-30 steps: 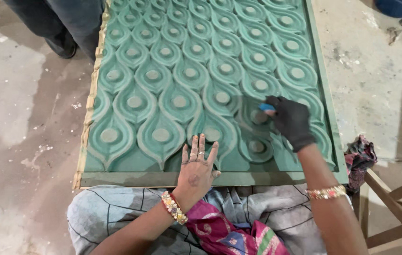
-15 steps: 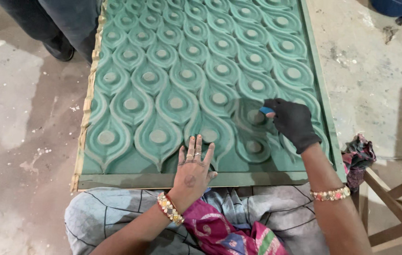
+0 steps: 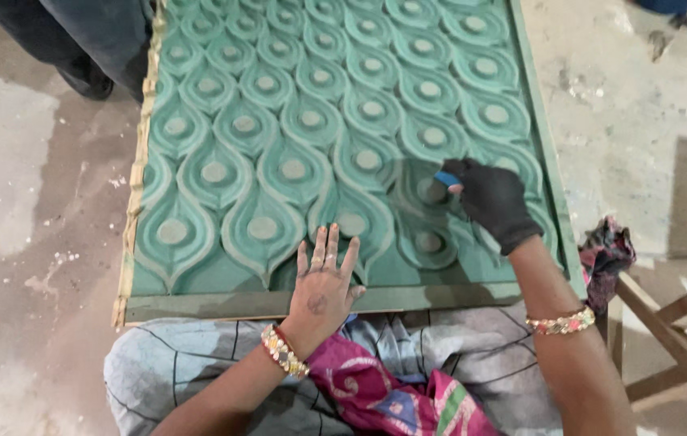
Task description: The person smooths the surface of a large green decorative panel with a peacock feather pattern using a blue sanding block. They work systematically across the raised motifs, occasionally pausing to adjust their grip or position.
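Gloved right hand (image 3: 492, 202) with blue pad (image 3: 446, 178) slightly farther up carved green panel (image 3: 295, 121).

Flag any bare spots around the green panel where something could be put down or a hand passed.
Free: concrete floor left of the carved green panel, and floor at upper right beyond its right edge. Crowded: near edge, where left hand rests flat and gloved right hand presses a blue piece; a rag and wooden frame fill lower right.

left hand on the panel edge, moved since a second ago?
No. The left hand stays flat at the green carved panel's near edge, fingers on the same teardrop motif.
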